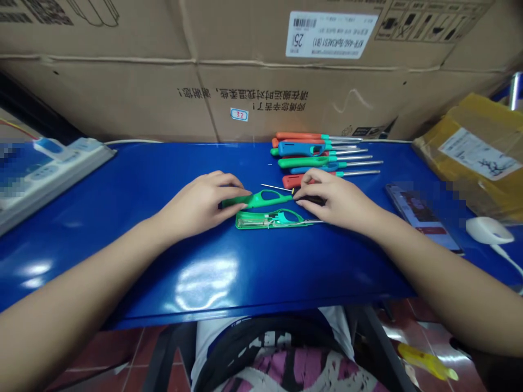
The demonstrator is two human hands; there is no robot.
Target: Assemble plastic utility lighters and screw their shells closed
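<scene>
In the head view, my left hand pinches the rear end of a green plastic lighter shell between thumb and fingers, just above the blue table. My right hand closes around the dark handle of a thin screwdriver, whose shaft points left past the shell. Its fingertips meet the shell's front tip; whether they also grip it, I cannot tell. Nearer to me lies an opened green lighter half, with a clear tank, a trigger part, a wire and a metal rod inside. My right fingers partly cover the screwdriver handle.
Several long-nosed lighters in orange, blue, green and red are heaped behind my right hand. A phone, a white mouse and a yellow package sit right. A power strip lies left; a cardboard box stands behind.
</scene>
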